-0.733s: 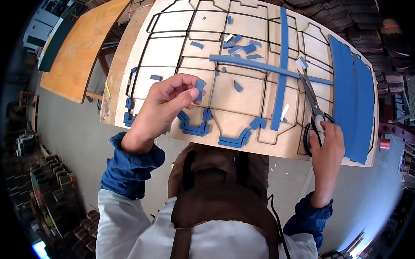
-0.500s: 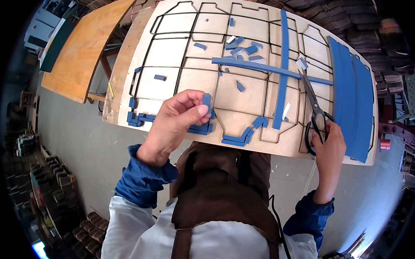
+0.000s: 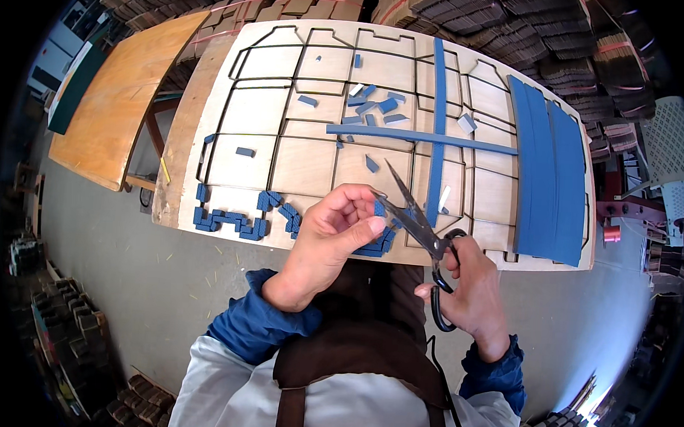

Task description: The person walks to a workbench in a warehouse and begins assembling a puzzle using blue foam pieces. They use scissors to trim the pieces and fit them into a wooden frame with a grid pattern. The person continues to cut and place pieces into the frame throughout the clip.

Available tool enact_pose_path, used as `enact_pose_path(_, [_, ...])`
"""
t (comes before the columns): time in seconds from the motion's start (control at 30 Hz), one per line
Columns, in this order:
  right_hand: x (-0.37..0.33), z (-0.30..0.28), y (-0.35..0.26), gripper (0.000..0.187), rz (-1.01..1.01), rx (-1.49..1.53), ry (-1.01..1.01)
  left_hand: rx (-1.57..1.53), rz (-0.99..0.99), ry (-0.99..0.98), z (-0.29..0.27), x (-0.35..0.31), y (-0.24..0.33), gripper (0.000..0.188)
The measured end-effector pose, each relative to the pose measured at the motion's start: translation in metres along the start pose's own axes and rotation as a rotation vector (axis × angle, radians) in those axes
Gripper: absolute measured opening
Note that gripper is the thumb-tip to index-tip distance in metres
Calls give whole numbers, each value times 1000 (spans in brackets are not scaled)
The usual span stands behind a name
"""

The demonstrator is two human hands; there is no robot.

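Observation:
My left hand (image 3: 330, 236) pinches a small blue foam piece (image 3: 379, 209) between thumb and fingers, above the near edge of the board. A pair of black-handled scissors (image 3: 424, 235) is in my right hand (image 3: 469, 289), its blades spread and one tip beside the foam piece. Beneath is a pale wooden die board (image 3: 306, 156) with dark blade lines set into it. Blue foam blocks (image 3: 229, 223) line some of these lines along the near left edge. More foam near the left hand is partly hidden behind it.
Two long blue foam strips cross on the board, one lengthwise (image 3: 390, 133) and one crosswise (image 3: 439, 89). Loose foam offcuts (image 3: 389, 105) lie near the middle. Wide blue foam sheets (image 3: 550, 175) cover the right end. An orange-brown tabletop (image 3: 120, 93) stands at left; cardboard stacks (image 3: 499, 31) rise behind.
My right hand has brought the scissors leftward and nearer, up to the foam piece, with the blades now wider apart. My left hand has moved right and nearer, still pinching the piece. The view has shifted.

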State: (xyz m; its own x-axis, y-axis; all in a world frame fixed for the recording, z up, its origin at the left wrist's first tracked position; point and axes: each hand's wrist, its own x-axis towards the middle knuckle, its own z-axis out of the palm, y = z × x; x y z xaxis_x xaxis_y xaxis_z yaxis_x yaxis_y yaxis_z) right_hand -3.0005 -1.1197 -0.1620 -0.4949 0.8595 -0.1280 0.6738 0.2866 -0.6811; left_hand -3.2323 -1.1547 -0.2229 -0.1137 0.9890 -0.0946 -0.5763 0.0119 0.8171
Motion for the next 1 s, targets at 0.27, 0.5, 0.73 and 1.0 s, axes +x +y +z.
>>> enact_pose_path(0.27, [11, 14, -5, 74, -82, -149, -13, -7, 31, -6, -4, -4, -6, 27])
enact_pose_path(0.5, [17, 14, -3, 75, -107, -190, -36, 8, 43, 14, -4, -4, -7, 26])
enact_pose_path(0.73, [20, 11, -5, 75, -109, -224, -61, 8, 46, 45, -7, -5, -14, 25])
enact_pose_path(1.0, [21, 17, -2, 73, -136, -265, -53, 28, 65, 63, -6, -7, -13, 24])
